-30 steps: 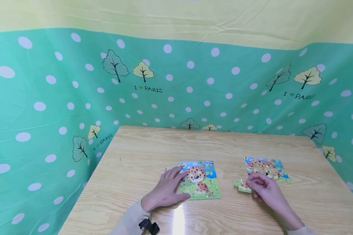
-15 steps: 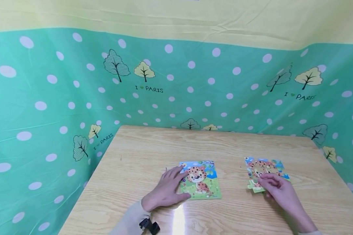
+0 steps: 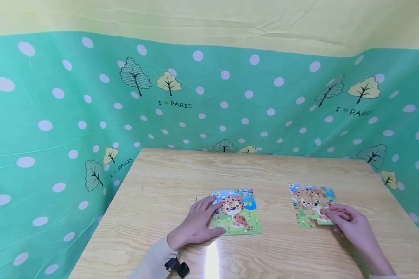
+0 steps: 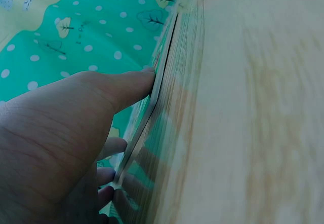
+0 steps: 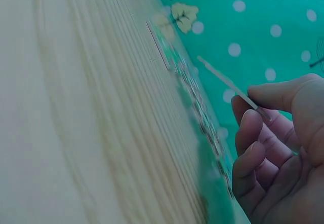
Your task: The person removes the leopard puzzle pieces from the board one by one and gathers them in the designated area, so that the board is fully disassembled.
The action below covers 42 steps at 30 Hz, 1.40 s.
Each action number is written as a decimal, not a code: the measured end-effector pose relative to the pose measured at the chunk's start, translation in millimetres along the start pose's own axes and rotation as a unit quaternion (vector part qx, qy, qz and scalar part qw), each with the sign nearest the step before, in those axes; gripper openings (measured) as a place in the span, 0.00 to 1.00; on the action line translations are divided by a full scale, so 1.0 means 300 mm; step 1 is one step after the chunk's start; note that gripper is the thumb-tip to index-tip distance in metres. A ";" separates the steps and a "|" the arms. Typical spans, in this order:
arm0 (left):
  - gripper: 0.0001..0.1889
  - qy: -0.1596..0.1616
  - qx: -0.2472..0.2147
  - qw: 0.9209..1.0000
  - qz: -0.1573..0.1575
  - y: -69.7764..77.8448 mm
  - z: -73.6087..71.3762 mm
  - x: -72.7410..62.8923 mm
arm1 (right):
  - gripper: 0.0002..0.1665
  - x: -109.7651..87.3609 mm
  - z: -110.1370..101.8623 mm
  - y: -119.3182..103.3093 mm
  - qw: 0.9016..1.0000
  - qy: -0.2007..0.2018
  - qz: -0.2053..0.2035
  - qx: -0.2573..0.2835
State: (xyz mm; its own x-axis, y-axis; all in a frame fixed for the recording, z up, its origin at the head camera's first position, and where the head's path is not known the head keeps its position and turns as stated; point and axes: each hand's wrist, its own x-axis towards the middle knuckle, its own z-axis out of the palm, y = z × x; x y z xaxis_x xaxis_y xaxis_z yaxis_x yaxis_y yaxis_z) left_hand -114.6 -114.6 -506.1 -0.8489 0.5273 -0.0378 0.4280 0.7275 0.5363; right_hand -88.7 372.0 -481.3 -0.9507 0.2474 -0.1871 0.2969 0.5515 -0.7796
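In the head view my left hand [image 3: 199,224] lies with spread fingers on the left part of a square leopard picture board [image 3: 239,221]. The left wrist view shows the thumb [image 4: 131,88] against the board's edge. My right hand [image 3: 350,226] pinches a jigsaw puzzle piece [image 3: 322,221] between thumb and fingers, over the lower right of a group of loose puzzle pieces [image 3: 305,193] bearing the same leopard. Edge-on in the right wrist view, the thin piece [image 5: 225,79] is raised off the table. The fingers partly cover the pieces beneath.
Both hands work over a light wood table [image 3: 181,174]. A green dotted curtain [image 3: 230,93] hangs behind it and along the sides. A black strap [image 3: 177,267] is on the left wrist. Light reflects on the tabletop near the front.
My right hand has moved right across the loose pieces, carrying the pinched puzzle piece. Green pieces at the group's lower left now show uncovered. My left hand stays on the board.
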 end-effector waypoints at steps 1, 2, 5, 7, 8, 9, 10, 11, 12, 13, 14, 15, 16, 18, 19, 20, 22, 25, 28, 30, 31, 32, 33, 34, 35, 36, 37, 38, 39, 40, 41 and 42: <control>0.48 0.000 0.002 1.000 -0.001 0.002 -0.002 0.001 | 0.31 0.003 -0.008 0.007 1.000 0.002 0.004 -0.003; 0.48 -0.001 0.004 1.000 0.000 0.002 -0.001 0.002 | 0.31 0.006 -0.014 0.014 1.000 0.003 0.012 -0.006; 0.47 0.000 0.001 1.000 0.003 0.004 -0.003 0.005 | 0.34 0.012 -0.030 0.033 0.999 -0.002 0.029 -0.019; 0.47 0.000 0.000 1.000 0.005 0.005 -0.003 0.007 | 0.35 0.013 -0.036 0.043 0.999 -0.013 0.034 -0.032; 0.47 -0.001 -0.001 1.000 0.005 0.005 -0.002 0.008 | 0.36 0.013 -0.039 0.047 0.999 -0.019 0.032 -0.040; 0.47 -0.002 -0.003 1.000 0.004 0.005 -0.001 0.008 | 0.36 0.013 -0.040 0.051 0.998 -0.022 0.027 -0.051; 0.47 -0.004 -0.002 1.000 0.002 0.005 0.000 0.009 | 0.36 0.013 -0.041 0.053 0.998 -0.025 0.022 -0.060; 0.47 -0.005 -0.001 1.000 0.000 0.005 0.000 0.009 | 0.36 0.014 -0.041 0.054 0.997 -0.026 0.016 -0.071; 0.47 -0.006 -0.001 1.000 -0.001 0.005 0.000 0.009 | 0.36 0.014 -0.040 0.054 0.996 -0.028 0.011 -0.083; 0.47 -0.007 0.001 1.000 -0.003 0.005 0.000 0.008 | 0.37 0.016 -0.040 0.054 0.995 -0.027 0.005 -0.094; 0.47 -0.008 0.000 1.000 -0.004 0.006 -0.001 0.008 | 0.37 0.018 -0.038 0.054 0.994 -0.026 0.000 -0.105; 0.47 -0.007 -0.001 1.000 -0.004 0.005 -0.001 0.008 | 0.37 0.020 -0.036 0.053 0.993 -0.023 -0.003 -0.116; 0.47 -0.006 -0.002 1.000 -0.003 0.006 -0.002 0.007 | 0.37 0.024 -0.035 0.052 0.992 -0.021 -0.006 -0.122; 0.47 -0.004 -0.005 1.000 -0.001 0.005 -0.004 0.007 | 0.37 0.029 -0.030 0.053 0.990 -0.017 -0.014 -0.139; 0.47 -0.003 -0.006 1.000 0.001 0.005 -0.005 0.007 | 0.37 0.031 -0.028 0.054 0.989 -0.014 -0.016 -0.144; 0.47 -0.001 -0.008 1.000 0.003 0.005 -0.006 0.007 | 0.37 0.032 -0.026 0.054 0.989 -0.011 -0.017 -0.148; 0.47 0.000 -0.008 1.000 0.005 0.004 -0.005 0.007 | 0.36 0.035 -0.027 0.054 0.988 -0.005 -0.022 -0.151; 0.47 0.003 -0.009 1.000 0.008 0.004 -0.003 0.007 | 0.36 0.030 -0.033 0.051 0.988 0.003 -0.022 -0.152; 0.47 0.002 -0.007 1.000 0.006 0.006 -0.004 0.008 | 0.36 0.025 -0.044 0.050 0.987 0.001 -0.026 -0.157; 0.47 0.000 -0.005 1.000 0.003 0.007 -0.008 0.007 | 0.35 0.022 -0.048 0.049 0.986 -0.007 -0.034 -0.165; 0.47 0.000 -0.005 1.000 0.003 0.007 -0.009 0.006 | 0.35 0.023 -0.048 0.049 0.985 -0.011 -0.037 -0.168; 0.47 0.002 -0.004 1.000 0.006 0.005 -0.008 0.005 | 0.34 0.023 -0.046 0.050 0.984 -0.009 -0.040 -0.174; 0.47 0.004 -0.003 1.000 0.008 0.004 -0.007 0.004 | 0.33 0.023 -0.044 0.049 0.983 -0.010 -0.043 -0.179; 0.47 0.007 -0.003 1.000 0.011 0.003 -0.007 0.002 | 0.32 0.023 -0.041 0.049 0.982 -0.010 -0.045 -0.182; 0.46 0.010 -0.004 1.000 0.015 0.002 -0.007 0.001 | 0.32 0.023 -0.038 0.049 0.982 -0.008 -0.045 -0.184; 0.47 0.014 -0.006 1.000 0.019 0.000 -0.004 0.000 | 0.32 0.024 -0.035 0.049 0.982 -0.006 -0.045 -0.185; 0.47 0.017 -0.006 1.000 0.021 -0.002 -0.001 0.000 | 0.32 0.024 -0.033 0.050 0.981 -0.005 -0.045 -0.186; 0.47 0.018 -0.007 1.000 0.021 -0.004 0.001 -0.001 | 0.32 0.024 -0.032 0.050 0.981 -0.003 -0.045 -0.187; 0.47 0.019 -0.007 1.000 0.022 -0.004 0.001 -0.001 | 0.31 0.024 -0.031 0.050 0.981 -0.002 -0.046 -0.187; 0.47 0.019 -0.009 1.000 0.022 -0.005 0.001 0.000 | 0.31 0.023 -0.030 0.050 0.981 -0.001 -0.046 -0.188; 0.47 0.018 -0.010 1.000 0.021 -0.006 0.003 0.000 | 0.31 0.023 -0.030 0.050 0.981 0.000 -0.045 -0.187; 0.47 0.016 -0.011 1.000 0.018 -0.006 0.004 0.000 | 0.30 0.023 -0.030 0.050 0.981 0.001 -0.046 -0.187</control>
State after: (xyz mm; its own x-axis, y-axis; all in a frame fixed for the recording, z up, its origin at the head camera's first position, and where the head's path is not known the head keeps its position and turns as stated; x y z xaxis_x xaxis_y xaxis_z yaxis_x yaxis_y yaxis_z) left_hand -115.2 -115.4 -508.0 -0.8426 0.5385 0.0086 0.4520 0.6984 0.5549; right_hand -90.1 389.1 -488.8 -0.9751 0.1833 -0.1252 0.2218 0.8255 -0.5189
